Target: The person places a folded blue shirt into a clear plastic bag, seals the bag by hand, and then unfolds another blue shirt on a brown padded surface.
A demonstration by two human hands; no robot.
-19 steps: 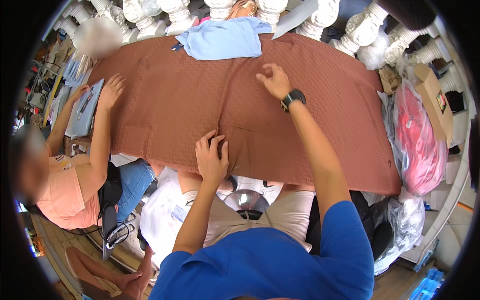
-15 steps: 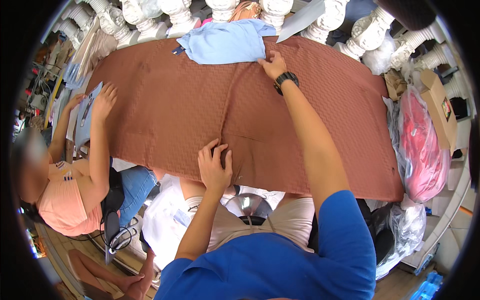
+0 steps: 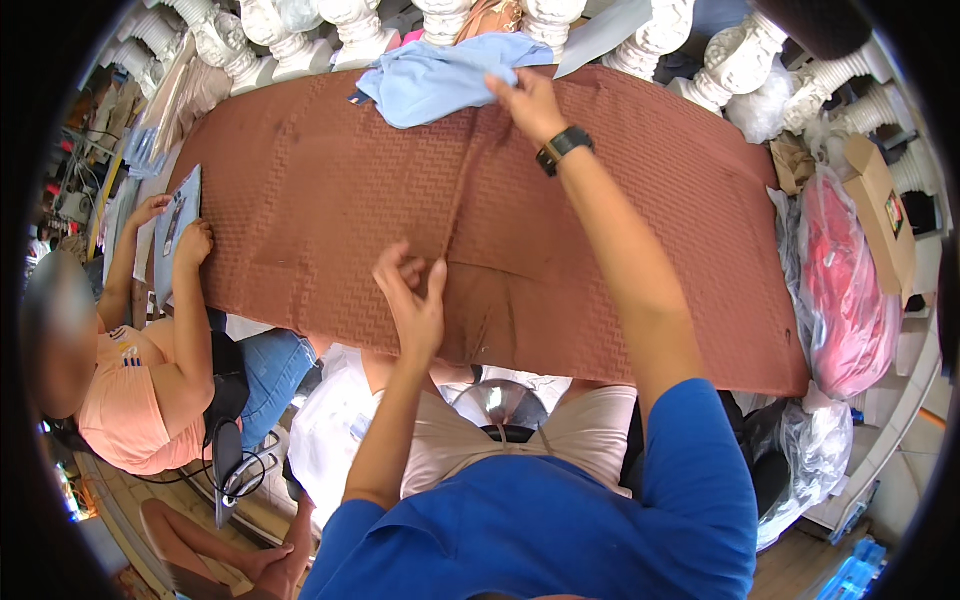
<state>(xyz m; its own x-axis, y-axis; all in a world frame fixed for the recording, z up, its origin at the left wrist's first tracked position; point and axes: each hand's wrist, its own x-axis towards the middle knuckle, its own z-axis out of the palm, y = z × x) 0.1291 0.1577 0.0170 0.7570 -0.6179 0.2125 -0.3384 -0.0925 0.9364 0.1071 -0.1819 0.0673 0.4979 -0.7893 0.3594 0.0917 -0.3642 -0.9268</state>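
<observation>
A light blue cloth (image 3: 430, 82), crumpled and with a small dark blue patch at its left end, lies at the far edge of the brown textured tablecloth (image 3: 330, 230). My right hand (image 3: 533, 108), a dark watch on its wrist, reaches to the right side of that cloth. Thumb and finger pinch its edge there, slightly blurred. Over the near middle of the table hovers my left hand (image 3: 412, 300), its fingers apart and curved, with nothing in them.
At the left, another person holds a flat packet (image 3: 178, 235) on the table edge. White balusters (image 3: 355, 30) line the far side. Beyond the right edge are a plastic-wrapped red bundle (image 3: 845, 290) and an open cardboard box (image 3: 880, 215). A metal bowl-shaped object (image 3: 500, 402) shows below the near edge.
My right hand has moved left and farther away, and the cloth's right part is now gathered up. My left hand has lifted and shifted left. The other person's near hand has moved lower.
</observation>
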